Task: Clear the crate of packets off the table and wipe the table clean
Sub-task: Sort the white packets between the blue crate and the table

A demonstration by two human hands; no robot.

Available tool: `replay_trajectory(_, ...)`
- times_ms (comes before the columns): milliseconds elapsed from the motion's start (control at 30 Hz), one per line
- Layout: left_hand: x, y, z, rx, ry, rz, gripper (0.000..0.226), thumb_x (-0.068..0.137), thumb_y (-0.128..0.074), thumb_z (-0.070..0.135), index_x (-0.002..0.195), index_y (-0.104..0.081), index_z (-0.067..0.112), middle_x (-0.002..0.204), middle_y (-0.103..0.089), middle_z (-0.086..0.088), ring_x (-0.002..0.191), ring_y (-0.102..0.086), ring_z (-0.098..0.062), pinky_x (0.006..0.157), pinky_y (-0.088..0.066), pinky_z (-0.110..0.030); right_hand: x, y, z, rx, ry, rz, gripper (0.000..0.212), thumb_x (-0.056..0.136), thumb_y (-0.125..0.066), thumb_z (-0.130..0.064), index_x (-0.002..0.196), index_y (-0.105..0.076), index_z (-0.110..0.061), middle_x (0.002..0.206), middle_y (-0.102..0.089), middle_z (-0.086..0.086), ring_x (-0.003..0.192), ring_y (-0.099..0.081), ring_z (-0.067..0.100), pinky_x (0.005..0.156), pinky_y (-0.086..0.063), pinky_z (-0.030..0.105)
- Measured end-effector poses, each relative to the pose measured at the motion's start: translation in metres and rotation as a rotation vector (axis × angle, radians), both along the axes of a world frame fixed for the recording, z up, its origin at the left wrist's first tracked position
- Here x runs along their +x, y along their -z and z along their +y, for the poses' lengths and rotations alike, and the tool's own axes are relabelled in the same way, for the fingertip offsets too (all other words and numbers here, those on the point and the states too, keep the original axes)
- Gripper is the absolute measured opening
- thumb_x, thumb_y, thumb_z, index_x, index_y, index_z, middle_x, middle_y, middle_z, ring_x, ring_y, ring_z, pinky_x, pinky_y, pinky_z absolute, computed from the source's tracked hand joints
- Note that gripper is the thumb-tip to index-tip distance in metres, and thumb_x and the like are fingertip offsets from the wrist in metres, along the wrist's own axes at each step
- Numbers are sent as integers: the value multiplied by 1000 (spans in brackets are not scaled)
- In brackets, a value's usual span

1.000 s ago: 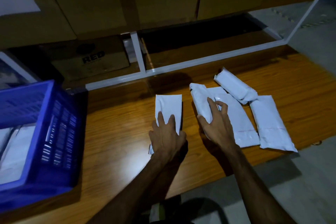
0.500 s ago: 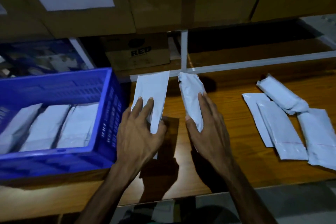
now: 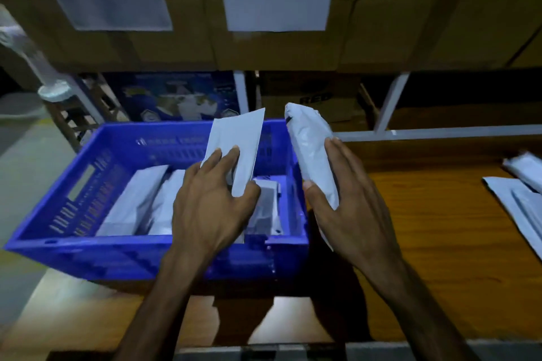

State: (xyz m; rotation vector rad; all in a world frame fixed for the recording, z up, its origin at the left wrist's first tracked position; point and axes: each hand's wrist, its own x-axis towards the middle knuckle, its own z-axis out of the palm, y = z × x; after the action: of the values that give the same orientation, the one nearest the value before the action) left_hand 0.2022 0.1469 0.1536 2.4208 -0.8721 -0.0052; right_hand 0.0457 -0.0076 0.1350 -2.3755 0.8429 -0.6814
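A blue plastic crate [image 3: 88, 252] stands on the wooden table [image 3: 440, 228] at the left and holds several white packets [image 3: 137, 199]. My left hand [image 3: 211, 208] grips a flat white packet [image 3: 237, 143] over the crate's inside. My right hand [image 3: 349, 208] holds a plump white packet [image 3: 311, 146] just above the crate's right wall. More white packets [image 3: 516, 193] lie on the table at the far right edge of view.
Large cardboard boxes [image 3: 264, 9] with white labels are stacked behind the table. A white metal frame [image 3: 393, 102] runs along the table's back edge, with more boxes behind it. The grey floor shows at the left.
Both hands have carried their packets left from the table to the crate. The view has swung left, so the loose packets now sit at the right edge.
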Motion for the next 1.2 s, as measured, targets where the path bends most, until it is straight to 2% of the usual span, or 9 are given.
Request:
replay_trajectory(167, 61, 5, 39, 201, 32, 8, 73, 90, -43, 61, 158, -41, 32, 153, -53, 0, 137, -47, -36, 103, -49, -52, 70, -13, 53, 29, -38, 196, 77, 101, -44, -65, 165, -8, -40, 174, -7, -14, 153, -30, 20, 118, -38, 47)
replay_trajectory(267, 87, 13, 44, 315, 102, 56, 67, 97, -47, 57, 158, -36, 30, 158, -45, -8, 142, -40, -42, 106, -43, -53, 107, -7, 66, 36, -25, 329, 74, 102, -41, -63, 165, -12, -37, 174, -11, -9, 150, -36, 29, 114, -42, 53)
replay_trajectory(367, 110, 25, 38, 425, 183, 99, 81, 90, -36, 66, 162, -28, 31, 163, -37, -13, 146, -34, -46, 112, -38, -57, 131, 4, 67, 74, 7, 458, 70, 100, -40, -60, 163, -18, -36, 172, -16, -3, 148, -37, 38, 114, -38, 54)
replay_trajectory(467, 123, 36, 22, 490, 238, 141, 84, 83, -33, 67, 156, -36, 26, 160, -38, -19, 143, -35, -49, 112, -37, -59, 146, 16, 61, 114, 62, 551, 64, 99, -44, -57, 156, -29, -33, 166, -25, 7, 142, -41, 43, 109, -40, 54)
replay_trajectory(567, 126, 50, 1, 572, 277, 171, 65, 96, -47, 61, 148, -45, 22, 159, -33, -22, 142, -34, -51, 111, -39, -61, 157, 29, 51, 146, 117, 643, 62, 99, -45, -56, 154, -32, -31, 164, -24, 14, 139, -42, 46, 108, -40, 55)
replay_trajectory(667, 122, 71, -17, 659, 284, 183, 64, 97, -50, 62, 147, -48, 22, 162, -25, -20, 144, -31, -49, 109, -39, -59, 165, 41, 44, 165, 115, 740, 66, 97, -49, -54, 155, -31, -27, 164, -21, 20, 137, -44, 49, 110, -39, 53)
replay_trajectory(900, 136, 119, -51, 856, 344, 113, 69, 92, -52, 57, 148, -43, 19, 160, -24, -30, 150, -24, -46, 117, -32, -55, 178, 61, 38, 143, 90, 798, 77, 91, -60, -60, 155, -31, -27, 159, -27, 18, 136, -45, 47, 108, -42, 54)
replay_trajectory(1067, 137, 135, -58, 936, 372, 64, 82, 98, -48, 63, 159, -25, 14, 167, -3, -33, 158, -7, -48, 116, -35, -54, 180, 65, 32, 106, 74, 851, 84, 95, -56, -67, 158, -25, -22, 164, -18, 21, 142, -41, 45, 110, -41, 55)
replay_trajectory(1200, 133, 126, -55, 931, 397, 92, 75, 105, -46, 56, 160, -22, 11, 167, -5, -33, 159, 2, -46, 119, -32, -53, 178, 69, 31, 59, 34, 864, 89, 92, -52, -74, 159, -21, -24, 162, -23, 19, 141, -43, 43, 108, -43, 58)
